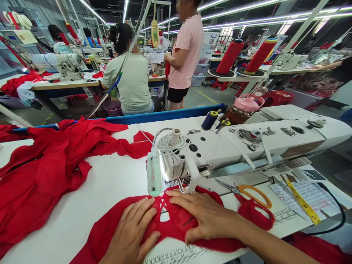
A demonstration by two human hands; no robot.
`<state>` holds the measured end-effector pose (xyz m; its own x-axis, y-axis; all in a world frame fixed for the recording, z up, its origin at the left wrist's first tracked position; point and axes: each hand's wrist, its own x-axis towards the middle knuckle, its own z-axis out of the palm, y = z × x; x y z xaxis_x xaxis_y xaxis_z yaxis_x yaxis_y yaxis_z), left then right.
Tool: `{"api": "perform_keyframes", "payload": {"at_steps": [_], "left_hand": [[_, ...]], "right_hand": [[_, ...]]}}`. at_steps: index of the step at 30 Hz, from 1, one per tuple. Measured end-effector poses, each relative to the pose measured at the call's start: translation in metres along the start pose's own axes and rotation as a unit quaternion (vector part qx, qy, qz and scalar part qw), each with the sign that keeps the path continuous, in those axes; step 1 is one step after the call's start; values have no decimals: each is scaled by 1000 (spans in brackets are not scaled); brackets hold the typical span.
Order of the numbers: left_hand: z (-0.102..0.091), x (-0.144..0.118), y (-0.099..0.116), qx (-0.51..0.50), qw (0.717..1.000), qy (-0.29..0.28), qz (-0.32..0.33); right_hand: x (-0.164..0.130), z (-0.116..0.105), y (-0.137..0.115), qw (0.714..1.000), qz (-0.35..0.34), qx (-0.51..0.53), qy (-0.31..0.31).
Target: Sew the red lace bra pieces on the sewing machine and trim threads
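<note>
A thin, soft, bright red cloth piece with an open gap in its middle (176, 228) is spread on the smooth white table top (110, 183), with its far edge at the head of the long white metal sewing machine (242, 143). The cloth is pressed down by the left hand (134, 225) on one side of the gap and by the right hand (209, 216) on the other; both are held flat, palms down, with fingers spread, and nothing is gripped. Just how the cloth sits under the needle cannot be told well, since that spot is mostly hidden by the machine. By its folds, the cloth seems light and floppy, so it can probably be slid with a small push but bunched up just as fast. The thin crossed red strips in the gap (163, 206) look easiest to pull out of shape, and are best not tugged. A better hold should be found on the wide parts at each side, where the cloth can be kept flat by spread fingers.
</note>
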<state>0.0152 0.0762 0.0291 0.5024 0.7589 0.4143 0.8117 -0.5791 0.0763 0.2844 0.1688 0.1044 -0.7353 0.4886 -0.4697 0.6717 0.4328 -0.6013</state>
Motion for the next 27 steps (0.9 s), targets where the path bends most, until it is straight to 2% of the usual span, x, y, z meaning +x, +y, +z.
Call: {"api": "perform_keyframes", "payload": {"at_steps": [5, 27], "left_hand": [[0, 1, -1, -21, 999, -21, 11], [0, -1, -1, -21, 999, -20, 24]], "right_hand": [[0, 0, 1, 1000, -12, -2, 4], [0, -1, 0, 1000, -17, 8, 7]]}}
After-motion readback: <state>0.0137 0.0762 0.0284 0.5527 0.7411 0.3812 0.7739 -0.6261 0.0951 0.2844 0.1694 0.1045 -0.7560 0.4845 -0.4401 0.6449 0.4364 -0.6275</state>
